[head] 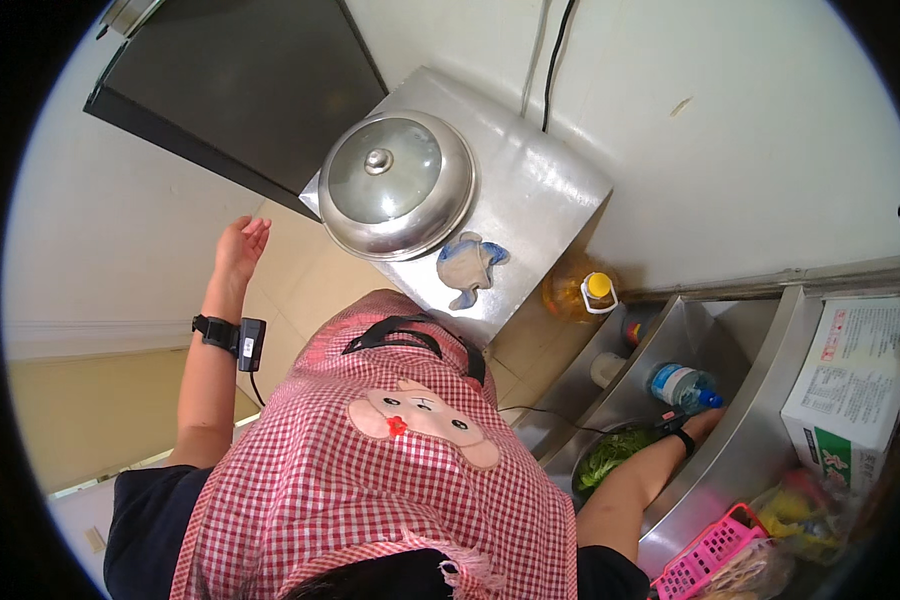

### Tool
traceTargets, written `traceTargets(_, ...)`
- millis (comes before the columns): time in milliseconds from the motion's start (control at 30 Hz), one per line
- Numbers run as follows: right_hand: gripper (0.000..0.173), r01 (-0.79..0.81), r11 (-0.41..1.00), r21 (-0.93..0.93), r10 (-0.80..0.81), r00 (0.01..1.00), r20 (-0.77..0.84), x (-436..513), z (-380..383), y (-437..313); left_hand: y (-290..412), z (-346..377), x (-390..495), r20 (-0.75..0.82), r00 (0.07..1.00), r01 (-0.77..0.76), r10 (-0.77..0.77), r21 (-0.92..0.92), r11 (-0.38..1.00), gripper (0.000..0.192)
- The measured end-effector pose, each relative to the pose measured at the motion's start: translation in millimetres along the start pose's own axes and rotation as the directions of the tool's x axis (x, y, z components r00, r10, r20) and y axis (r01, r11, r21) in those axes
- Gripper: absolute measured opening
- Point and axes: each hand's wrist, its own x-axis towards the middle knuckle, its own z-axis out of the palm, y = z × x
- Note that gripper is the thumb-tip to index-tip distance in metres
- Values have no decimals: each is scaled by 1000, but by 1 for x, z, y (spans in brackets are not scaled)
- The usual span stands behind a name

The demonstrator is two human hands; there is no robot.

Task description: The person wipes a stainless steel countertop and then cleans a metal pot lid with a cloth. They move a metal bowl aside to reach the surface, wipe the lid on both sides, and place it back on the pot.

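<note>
My left hand (243,247) hangs in the air over the floor at the left, its fingers loosely curled with nothing in them. My right hand (703,424) reaches into the metal shelving at the right, beside the blue cap of a clear plastic bottle (679,385). Most of its fingers are hidden, so its hold cannot be made out. Green leafy vegetables (613,457) lie in a round bowl near my right forearm. On the metal-covered tabletop (540,180), a steel pan with a domed glass lid (397,186) stands near a grey and blue cloth (468,268).
A large oil bottle with a yellow cap (581,291) stands between the table and the shelving. At the right are a printed carton (844,382), a pink plastic basket (709,555) and plastic bags (802,517). A dark cabinet (247,90) adjoins the table.
</note>
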Motion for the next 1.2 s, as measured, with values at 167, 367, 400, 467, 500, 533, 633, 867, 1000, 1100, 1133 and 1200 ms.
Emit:
traceTargets(167,43,-85,985,-150,88,996,12,-1,-2,5,1,-8,4,13,1000,-18,18,-23,1000,28)
traceTargets(367,30,-80,978,-192,102,989,106,42,6,124,-5,-19,2,-39,999,-9,9,-14,1000,28)
traceTargets(400,28,7,949,-316,56,980,190,54,6,153,-6,-19,3,-29,1000,3,-4,-21,1000,28)
traceTargets(467,25,786,192,-588,-290,618,731,72,1,199,-8,-24,2,-32,999,2,-3,-33,999,27)
traceTargets(500,23,847,-412,-335,-320,209,924,72,-1,212,-11,-24,2,-45,999,-10,9,-33,999,27)
traceTargets(533,15,644,-660,-387,-320,225,920,59,13,215,-13,-24,1,-57,998,-20,18,-36,999,27)
traceTargets(633,10,-657,-548,518,220,485,847,-17,45,146,-17,-19,-3,-37,999,20,-21,-31,999,27)
traceTargets(867,14,-975,104,-196,-330,-220,918,-275,112,-230,-5,22,-17,117,992,-56,39,145,988,35)
traceTargets(1000,38,-748,575,333,-600,-108,793,-374,116,-353,-5,31,-17,117,983,-166,144,208,964,42)
traceTargets(1100,47,-35,646,762,-759,75,647,-428,126,-375,-20,27,-6,167,970,-230,178,386,893,55)
traceTargets(1133,52,161,544,824,-839,94,536,-440,122,-366,-34,22,0,153,977,-201,149,433,879,60)
traceTargets(1200,63,529,418,739,-889,69,453,-457,105,-348,-56,18,12,126,986,-158,108,522,838,70)
